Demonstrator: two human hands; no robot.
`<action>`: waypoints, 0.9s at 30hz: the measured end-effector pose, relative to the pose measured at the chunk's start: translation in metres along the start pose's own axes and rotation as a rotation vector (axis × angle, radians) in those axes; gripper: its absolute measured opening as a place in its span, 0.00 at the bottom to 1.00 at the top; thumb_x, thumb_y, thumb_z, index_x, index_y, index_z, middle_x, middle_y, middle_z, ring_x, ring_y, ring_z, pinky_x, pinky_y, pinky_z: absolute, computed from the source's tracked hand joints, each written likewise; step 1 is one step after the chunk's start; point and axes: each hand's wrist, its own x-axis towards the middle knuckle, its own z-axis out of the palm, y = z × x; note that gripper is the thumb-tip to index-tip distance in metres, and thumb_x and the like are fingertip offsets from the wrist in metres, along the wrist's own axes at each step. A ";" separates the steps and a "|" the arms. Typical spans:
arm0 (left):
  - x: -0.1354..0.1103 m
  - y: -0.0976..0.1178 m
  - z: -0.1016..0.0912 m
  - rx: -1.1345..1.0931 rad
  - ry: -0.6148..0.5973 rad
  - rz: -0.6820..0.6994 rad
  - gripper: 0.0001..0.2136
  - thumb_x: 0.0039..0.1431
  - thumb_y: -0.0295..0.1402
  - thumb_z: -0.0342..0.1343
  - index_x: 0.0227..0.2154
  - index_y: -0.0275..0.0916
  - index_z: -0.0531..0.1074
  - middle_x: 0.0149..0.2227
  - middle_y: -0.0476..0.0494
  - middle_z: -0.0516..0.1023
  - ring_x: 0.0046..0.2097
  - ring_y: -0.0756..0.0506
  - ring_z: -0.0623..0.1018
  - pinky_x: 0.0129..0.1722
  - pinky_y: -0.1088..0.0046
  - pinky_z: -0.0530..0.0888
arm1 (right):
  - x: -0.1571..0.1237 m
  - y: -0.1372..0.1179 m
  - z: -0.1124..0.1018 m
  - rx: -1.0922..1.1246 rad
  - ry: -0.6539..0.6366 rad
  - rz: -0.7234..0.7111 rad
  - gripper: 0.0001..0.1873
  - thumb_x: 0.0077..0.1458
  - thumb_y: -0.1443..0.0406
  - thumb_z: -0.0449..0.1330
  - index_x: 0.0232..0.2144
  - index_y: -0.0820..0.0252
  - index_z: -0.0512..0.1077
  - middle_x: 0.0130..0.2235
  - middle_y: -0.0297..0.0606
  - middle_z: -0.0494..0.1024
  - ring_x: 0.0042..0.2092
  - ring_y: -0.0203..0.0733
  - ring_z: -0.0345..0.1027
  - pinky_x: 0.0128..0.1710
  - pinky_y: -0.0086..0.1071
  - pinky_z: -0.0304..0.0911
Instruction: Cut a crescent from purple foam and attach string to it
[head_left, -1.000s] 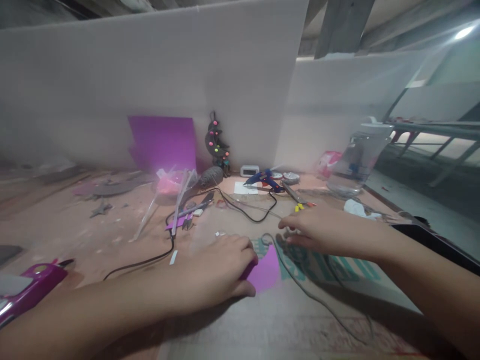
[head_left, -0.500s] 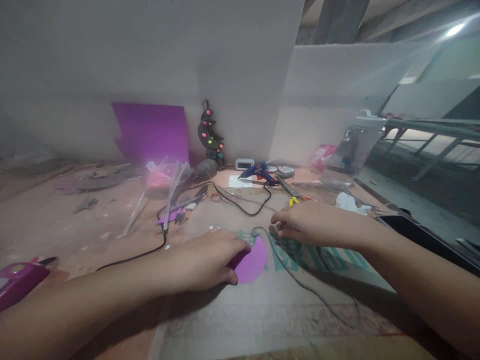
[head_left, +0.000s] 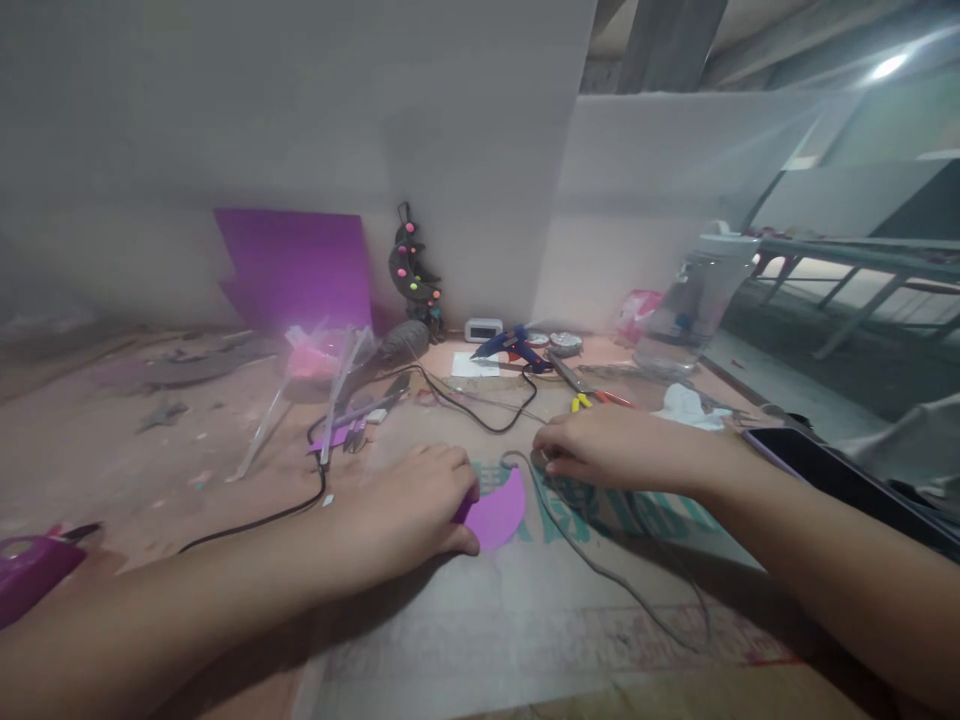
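Note:
My left hand (head_left: 431, 505) is closed on a purple crescent-shaped cutout (head_left: 499, 512), pinching its left part between thumb and fingers; the fingers cover that side. To the right of it, my right hand (head_left: 589, 445) hovers low over the plastic sheet with fingers curled together. A thin grey cord (head_left: 592, 562) loops across the sheet and runs up under this hand, and its fingertips pinch part of the cord. Beyond my right fingers lie pliers (head_left: 616, 399) with red and yellow handles.
A blue glue gun (head_left: 517, 343) rests at the back beside a small white clock (head_left: 484, 330). A dark crescent ornament (head_left: 411, 265) and purple sheet (head_left: 300, 265) lean on the wall. A clear plastic jug (head_left: 694, 300) and phone (head_left: 825, 470) stand right. A magenta tool (head_left: 37, 570) lies left.
My left hand has tilted the purple crescent a little, and its far edge now looks narrower. My right hand has shifted slightly, its fingers drawn closer together. The whole view has turned a little.

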 end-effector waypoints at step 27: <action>0.027 -0.017 0.010 -0.722 0.164 -0.063 0.18 0.67 0.42 0.49 0.25 0.36 0.68 0.23 0.53 0.64 0.28 0.51 0.64 0.28 0.75 0.59 | 0.046 -0.024 0.070 1.055 0.597 0.019 0.16 0.61 0.51 0.56 0.30 0.58 0.67 0.28 0.31 0.67 0.30 0.38 0.62 0.31 0.31 0.60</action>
